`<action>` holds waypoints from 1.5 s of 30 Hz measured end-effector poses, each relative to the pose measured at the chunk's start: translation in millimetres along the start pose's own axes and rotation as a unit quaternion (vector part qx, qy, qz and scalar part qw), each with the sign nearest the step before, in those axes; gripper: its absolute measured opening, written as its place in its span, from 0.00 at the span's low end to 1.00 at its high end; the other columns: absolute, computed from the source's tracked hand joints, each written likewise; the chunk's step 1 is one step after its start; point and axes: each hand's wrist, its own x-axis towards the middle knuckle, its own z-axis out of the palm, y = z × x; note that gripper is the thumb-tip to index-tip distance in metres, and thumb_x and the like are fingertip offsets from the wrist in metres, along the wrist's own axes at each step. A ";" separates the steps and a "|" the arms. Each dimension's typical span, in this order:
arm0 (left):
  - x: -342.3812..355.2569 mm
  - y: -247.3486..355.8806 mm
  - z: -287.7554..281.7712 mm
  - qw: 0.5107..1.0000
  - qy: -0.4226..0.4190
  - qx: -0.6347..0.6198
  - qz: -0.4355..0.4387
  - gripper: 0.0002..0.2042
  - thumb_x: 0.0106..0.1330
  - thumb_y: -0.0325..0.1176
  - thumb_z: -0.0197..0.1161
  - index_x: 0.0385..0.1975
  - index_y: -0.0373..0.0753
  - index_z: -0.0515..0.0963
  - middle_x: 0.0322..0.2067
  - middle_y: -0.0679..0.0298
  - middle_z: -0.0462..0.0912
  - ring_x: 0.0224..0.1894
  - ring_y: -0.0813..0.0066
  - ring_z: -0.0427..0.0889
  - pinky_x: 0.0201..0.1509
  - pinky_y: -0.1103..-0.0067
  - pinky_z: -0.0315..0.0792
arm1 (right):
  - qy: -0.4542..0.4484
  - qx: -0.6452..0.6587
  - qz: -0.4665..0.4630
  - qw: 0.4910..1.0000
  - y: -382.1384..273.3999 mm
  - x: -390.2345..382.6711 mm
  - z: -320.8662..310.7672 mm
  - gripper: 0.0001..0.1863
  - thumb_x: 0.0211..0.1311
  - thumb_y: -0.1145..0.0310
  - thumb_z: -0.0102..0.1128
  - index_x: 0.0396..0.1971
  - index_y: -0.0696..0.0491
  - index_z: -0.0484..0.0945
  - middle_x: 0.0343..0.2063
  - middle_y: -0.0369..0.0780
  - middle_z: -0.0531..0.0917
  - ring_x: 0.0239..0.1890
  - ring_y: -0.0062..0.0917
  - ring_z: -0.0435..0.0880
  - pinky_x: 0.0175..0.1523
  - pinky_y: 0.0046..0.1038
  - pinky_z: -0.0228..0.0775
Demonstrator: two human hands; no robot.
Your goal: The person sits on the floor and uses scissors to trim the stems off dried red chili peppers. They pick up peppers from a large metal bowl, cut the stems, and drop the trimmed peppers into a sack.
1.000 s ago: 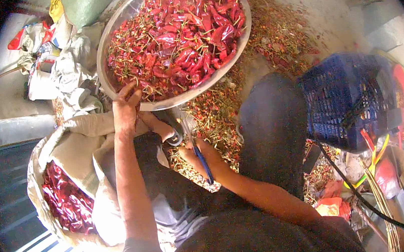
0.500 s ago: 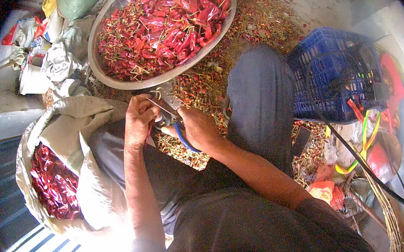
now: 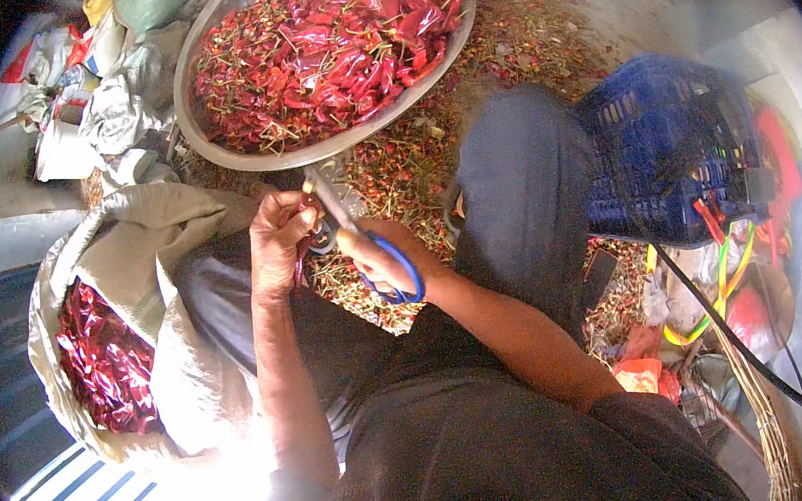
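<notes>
My left hand point(image 3: 278, 241) pinches a dried red chili pepper point(image 3: 300, 263), whose body hangs below the fingers. In my right hand point(image 3: 387, 257) is a pair of scissors point(image 3: 403, 285) with blue handles. The blades point up and away, close beside my left fingertips and the chili's stem end. Beyond both hands, a large metal basin point(image 3: 192, 141) holds a heap of red chilies point(image 3: 338, 63) with stems on. To the left, an open pale woven sack point(image 3: 192, 381) contains more dark red chilies point(image 3: 106, 362).
Cut stems and bits point(image 3: 402, 175) litter the floor around the basin and between my legs. On the right stands a blue plastic crate point(image 3: 669, 147), with a black cable point(image 3: 720, 321) in front. Crumpled bags point(image 3: 118, 110) lie at the far left.
The scissors have turned in my right hand: their blades now point more upward, and the blue handle loop shows more fully. My left hand keeps the chili at about the same spot.
</notes>
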 end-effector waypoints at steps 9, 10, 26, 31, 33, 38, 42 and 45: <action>3.3 -1.8 5.8 0.999 0.013 -0.039 0.028 0.10 0.62 0.28 0.65 0.42 0.35 0.77 0.34 0.65 0.82 0.30 0.82 0.78 0.29 0.86 0.69 | 0.119 -0.112 -0.037 0.986 7.9 22.0 -11.1 0.27 0.61 0.40 0.55 0.27 0.52 0.71 0.14 0.35 0.72 0.18 0.25 0.73 0.23 0.33 0.61; 4.3 -2.1 8.2 0.998 0.011 -0.059 0.028 0.10 0.62 0.28 0.65 0.42 0.35 0.77 0.34 0.64 0.82 0.30 0.82 0.78 0.28 0.87 0.68 | 0.114 -0.180 -0.041 0.976 11.9 28.0 -9.6 0.30 0.55 0.38 0.59 0.27 0.54 0.72 0.14 0.41 0.74 0.19 0.32 0.76 0.27 0.39 0.65; 4.5 -14.2 -7.7 0.998 0.028 -0.021 -0.060 0.09 0.63 0.23 0.61 0.42 0.33 0.76 0.29 0.65 0.80 0.29 0.80 0.78 0.35 0.84 0.75 | 0.131 -0.577 -0.153 0.791 -23.1 12.9 -9.4 0.36 0.40 0.37 0.69 0.32 0.59 0.75 0.24 0.50 0.76 0.30 0.46 0.80 0.35 0.43 0.72; -1.8 -6.5 -9.6 0.997 -0.008 -0.013 -0.075 0.11 0.62 0.28 0.65 0.42 0.34 0.75 0.29 0.65 0.80 0.30 0.80 0.78 0.33 0.82 0.76 | 0.098 -0.577 -0.138 0.799 -24.3 7.5 -10.4 0.36 0.41 0.37 0.68 0.33 0.59 0.74 0.24 0.51 0.76 0.31 0.47 0.80 0.36 0.44 0.72; -6.5 -3.0 -5.8 0.995 -0.002 -0.025 -0.099 0.10 0.62 0.27 0.64 0.42 0.34 0.75 0.30 0.65 0.80 0.30 0.79 0.78 0.33 0.82 0.76 | 0.098 -0.579 -0.145 0.796 -19.1 5.6 -12.7 0.37 0.41 0.37 0.69 0.34 0.59 0.74 0.25 0.51 0.76 0.30 0.47 0.80 0.35 0.44 0.72; -15.1 -13.2 -15.2 0.990 -0.014 -0.048 -0.133 0.13 0.61 0.31 0.65 0.43 0.34 0.75 0.31 0.64 0.80 0.33 0.76 0.77 0.40 0.80 0.72 | 0.076 -0.592 -0.160 0.786 -21.8 -4.2 -12.0 0.39 0.42 0.37 0.68 0.38 0.61 0.74 0.25 0.52 0.77 0.29 0.47 0.80 0.34 0.45 0.73; -20.7 -14.0 -13.2 0.990 -0.007 -0.069 -0.125 0.13 0.61 0.32 0.65 0.42 0.34 0.76 0.32 0.64 0.80 0.33 0.75 0.77 0.40 0.80 0.72 | 0.040 -0.608 -0.119 0.784 -25.8 -9.0 -6.2 0.38 0.44 0.38 0.67 0.38 0.61 0.73 0.26 0.52 0.77 0.30 0.47 0.81 0.34 0.44 0.73; -23.8 -13.9 -8.9 0.991 -0.006 -0.075 -0.113 0.09 0.63 0.29 0.63 0.40 0.33 0.76 0.30 0.64 0.79 0.31 0.76 0.77 0.37 0.82 0.74 | 0.044 -0.611 -0.128 0.780 -21.3 -12.3 -5.6 0.35 0.48 0.40 0.66 0.38 0.60 0.73 0.24 0.51 0.77 0.28 0.47 0.81 0.33 0.43 0.74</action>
